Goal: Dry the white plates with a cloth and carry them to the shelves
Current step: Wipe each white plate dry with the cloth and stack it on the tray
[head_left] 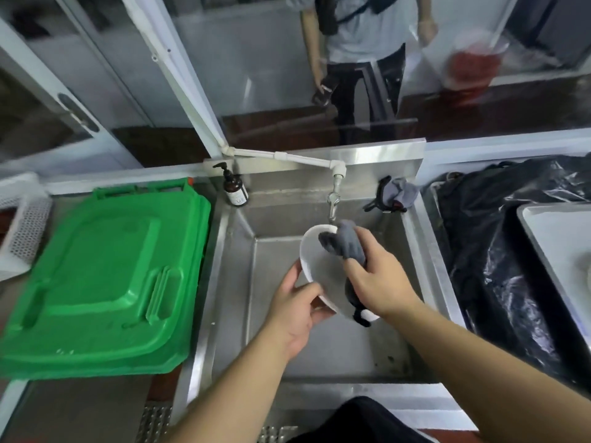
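Hands over sink (319, 356): left hand (295, 310) grips tilted plate (315, 260); right hand (377, 279) clutches cloth (347, 243).

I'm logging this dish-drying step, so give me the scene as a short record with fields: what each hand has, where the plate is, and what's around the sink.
left hand: holds the white plate by its near rim
right hand: grips the grey cloth, pressing it on the plate
plate position: tilted, over the steel sink, below the tap
left of sink: green lid
sink back edge: brown pump bottle
right of sink: black plastic bag
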`<state>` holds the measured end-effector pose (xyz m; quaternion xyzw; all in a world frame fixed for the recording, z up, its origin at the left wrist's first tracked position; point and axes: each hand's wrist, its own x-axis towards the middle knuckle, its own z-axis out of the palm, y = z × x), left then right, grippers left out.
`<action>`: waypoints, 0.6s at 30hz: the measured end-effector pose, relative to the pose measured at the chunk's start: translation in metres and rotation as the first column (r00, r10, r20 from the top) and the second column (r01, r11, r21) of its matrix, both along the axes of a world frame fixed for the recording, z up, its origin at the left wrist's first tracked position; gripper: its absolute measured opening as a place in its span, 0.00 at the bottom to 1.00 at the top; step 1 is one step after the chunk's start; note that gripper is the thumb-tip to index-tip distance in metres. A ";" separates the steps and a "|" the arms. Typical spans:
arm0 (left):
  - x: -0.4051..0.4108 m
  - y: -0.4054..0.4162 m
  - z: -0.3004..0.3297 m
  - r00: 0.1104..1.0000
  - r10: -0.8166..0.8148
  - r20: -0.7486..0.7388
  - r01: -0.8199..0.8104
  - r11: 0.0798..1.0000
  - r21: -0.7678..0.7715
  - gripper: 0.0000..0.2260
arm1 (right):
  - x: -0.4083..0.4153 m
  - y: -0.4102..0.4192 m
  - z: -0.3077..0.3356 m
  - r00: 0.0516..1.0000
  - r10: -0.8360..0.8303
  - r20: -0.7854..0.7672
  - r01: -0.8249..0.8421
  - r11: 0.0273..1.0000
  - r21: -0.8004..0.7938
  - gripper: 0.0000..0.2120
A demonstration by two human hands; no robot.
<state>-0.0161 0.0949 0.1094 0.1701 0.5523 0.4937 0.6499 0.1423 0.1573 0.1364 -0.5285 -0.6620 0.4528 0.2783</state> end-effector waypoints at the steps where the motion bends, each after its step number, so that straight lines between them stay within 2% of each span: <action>1: 0.005 0.002 0.007 1.000 0.011 -0.003 -0.011 1.000 0.019 0.26 | 0.000 -0.003 0.002 0.995 0.095 0.029 -0.096 0.994 0.054 0.20; 3: 0.014 0.003 0.020 0.999 0.030 -0.023 -0.029 0.998 0.052 0.25 | 0.001 -0.008 0.003 0.958 0.269 0.105 -0.277 0.958 0.071 0.23; 4: 0.018 0.002 0.026 0.999 0.034 -0.037 -0.032 0.997 0.065 0.24 | 0.003 -0.011 0.007 0.942 0.312 0.124 -0.318 0.948 0.025 0.26; 6: 0.025 -0.002 0.036 0.998 0.033 -0.049 -0.027 0.993 0.111 0.20 | 0.004 -0.015 0.017 0.941 0.334 0.063 -0.330 0.942 -0.058 0.34; 8: 0.031 -0.007 0.044 0.999 0.042 -0.028 -0.038 0.988 0.150 0.16 | 0.003 -0.016 0.025 0.934 0.356 0.012 -0.356 0.934 -0.029 0.33; 10: 0.035 -0.010 0.048 0.999 0.054 -0.006 -0.052 0.986 0.158 0.15 | 0.000 -0.011 0.031 0.928 0.370 0.052 -0.372 0.927 0.046 0.28; 13: 0.038 -0.013 0.049 0.998 0.056 0.005 -0.056 0.981 0.183 0.20 | -0.005 0.007 0.035 0.930 0.335 0.152 -0.355 0.926 0.132 0.24; 15: 0.038 -0.013 0.052 0.999 0.046 0.005 -0.046 0.978 0.204 0.26 | -0.008 0.024 0.036 0.949 0.264 0.171 -0.291 0.943 0.160 0.25; 18: 0.040 -0.009 0.062 0.997 0.072 0.009 -0.072 0.968 0.240 0.28 | -0.009 0.045 0.035 0.971 0.135 0.197 -0.170 0.971 0.170 0.25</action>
